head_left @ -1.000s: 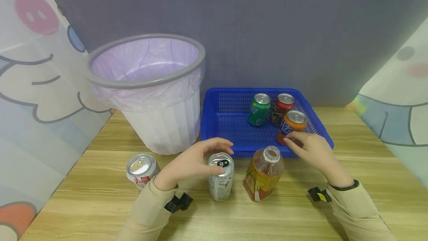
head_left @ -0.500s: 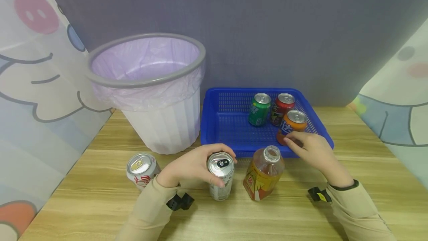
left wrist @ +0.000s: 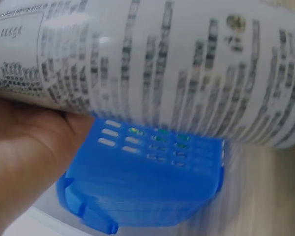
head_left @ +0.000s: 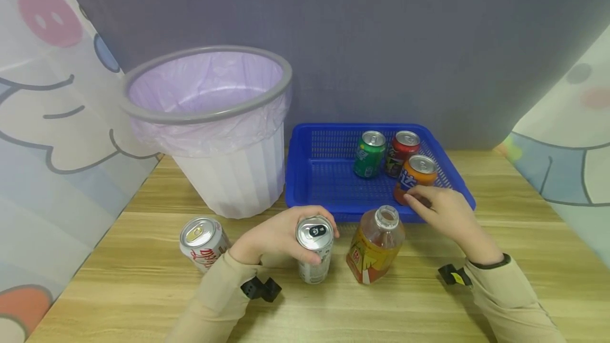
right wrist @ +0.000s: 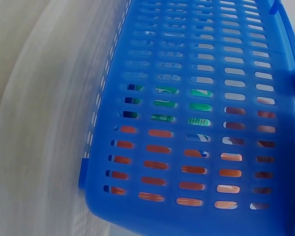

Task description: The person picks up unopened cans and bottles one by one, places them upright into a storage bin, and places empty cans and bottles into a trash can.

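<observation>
Bench (head_left: 371, 311) bears it all: the lined bin (head_left: 240, 179) at back left, then the basket (head_left: 333, 211) just right of it. The left hand (head_left: 278, 234) curls thumb and fingers round the upper part of the white can (head_left: 314, 241), upright on the bench; the right hand (head_left: 445, 210) reaches over the basket's near rim, fingertips at the orange can (head_left: 420, 172), whether pinching it or merely resting I cannot tell. Uncapped, the bottle (head_left: 374, 250) stands just right of the white can; the cola can (head_left: 205, 245) is off to the left. Green can (head_left: 368, 158) and red can (head_left: 400, 155) stand in the basket. A light, even squeeze should suit the white can's thin wall; any lift is best straight up, level, fingers clear of the bottle
</observation>
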`<state>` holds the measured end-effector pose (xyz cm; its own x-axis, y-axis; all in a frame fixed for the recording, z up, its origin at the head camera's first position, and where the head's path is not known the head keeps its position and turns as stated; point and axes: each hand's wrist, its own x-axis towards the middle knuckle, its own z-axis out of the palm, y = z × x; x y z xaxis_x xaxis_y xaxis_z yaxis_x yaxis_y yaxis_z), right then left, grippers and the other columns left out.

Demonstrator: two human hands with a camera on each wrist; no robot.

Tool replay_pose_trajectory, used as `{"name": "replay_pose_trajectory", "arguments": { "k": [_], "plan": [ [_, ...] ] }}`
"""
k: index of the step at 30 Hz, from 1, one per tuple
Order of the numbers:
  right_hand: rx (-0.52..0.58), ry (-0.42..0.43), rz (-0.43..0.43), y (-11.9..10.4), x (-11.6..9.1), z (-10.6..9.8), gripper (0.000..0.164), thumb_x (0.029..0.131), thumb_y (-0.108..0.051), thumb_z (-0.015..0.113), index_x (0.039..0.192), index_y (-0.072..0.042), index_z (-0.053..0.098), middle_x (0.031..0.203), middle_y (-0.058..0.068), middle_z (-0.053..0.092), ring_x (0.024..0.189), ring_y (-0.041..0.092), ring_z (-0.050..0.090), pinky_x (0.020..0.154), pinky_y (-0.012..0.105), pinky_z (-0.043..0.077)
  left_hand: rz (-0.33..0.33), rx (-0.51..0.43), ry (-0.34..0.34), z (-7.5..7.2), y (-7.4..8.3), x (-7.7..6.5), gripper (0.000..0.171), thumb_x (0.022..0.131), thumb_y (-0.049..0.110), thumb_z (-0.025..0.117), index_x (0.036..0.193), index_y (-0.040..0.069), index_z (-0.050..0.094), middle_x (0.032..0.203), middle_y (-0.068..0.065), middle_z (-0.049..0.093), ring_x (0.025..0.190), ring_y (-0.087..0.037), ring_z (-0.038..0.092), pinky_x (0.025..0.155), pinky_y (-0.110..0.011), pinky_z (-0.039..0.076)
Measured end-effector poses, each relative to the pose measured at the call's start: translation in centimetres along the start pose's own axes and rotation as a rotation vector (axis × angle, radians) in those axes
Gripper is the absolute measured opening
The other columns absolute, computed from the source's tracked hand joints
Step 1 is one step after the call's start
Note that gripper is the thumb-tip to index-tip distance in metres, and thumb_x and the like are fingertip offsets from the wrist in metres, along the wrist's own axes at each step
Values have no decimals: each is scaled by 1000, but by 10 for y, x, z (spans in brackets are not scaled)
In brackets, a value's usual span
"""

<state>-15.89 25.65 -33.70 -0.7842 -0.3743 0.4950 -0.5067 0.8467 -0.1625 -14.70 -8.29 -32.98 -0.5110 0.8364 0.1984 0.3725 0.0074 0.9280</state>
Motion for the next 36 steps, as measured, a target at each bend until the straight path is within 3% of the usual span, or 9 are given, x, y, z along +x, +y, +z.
{"name": "replay_pose_trajectory", "arguments": {
  "k": [8, 13, 25, 36],
  "plan": [
    [-2, -12, 1, 0, 0, -1, 6, 85, -21, 69, 85, -15, 71, 71, -6, 68, 56, 2, 47, 50, 24, 39, 43, -92, -9, 1, -8, 3, 45, 72, -1, 75, 112, -6, 55, 108, -33, 57, 99, -8, 58, 92, -31, 49],
    [-5, -11, 1, 0, 0, -1, 6, 85, -21, 69, 85, -15, 71, 71, -6, 68, 56, 3, 48, 50, 24, 39, 62, -153, -28, 1, -10, 4, 50, 75, 8, 78, 114, -9, 53, 110, -37, 55, 101, -8, 58, 93, -30, 48],
    [-6, -15, -1, 0, 0, -1, 7, 86, -22, 68, 86, -15, 71, 72, -6, 68, 56, 2, 47, 50, 24, 39, 26, -147, 24, 5, -10, 4, 43, 72, 1, 76, 108, -7, 55, 103, -30, 58, 95, -9, 58, 89, -32, 50],
    [-9, -26, 12, -1, 0, -1, 7, 85, -21, 68, 86, -14, 71, 72, -5, 68, 56, 3, 48, 50, 24, 39, 39, -143, 45, 5, -10, 4, 40, 72, -2, 75, 107, -7, 56, 102, -31, 58, 94, -9, 58, 87, -30, 50]
  ]
}}
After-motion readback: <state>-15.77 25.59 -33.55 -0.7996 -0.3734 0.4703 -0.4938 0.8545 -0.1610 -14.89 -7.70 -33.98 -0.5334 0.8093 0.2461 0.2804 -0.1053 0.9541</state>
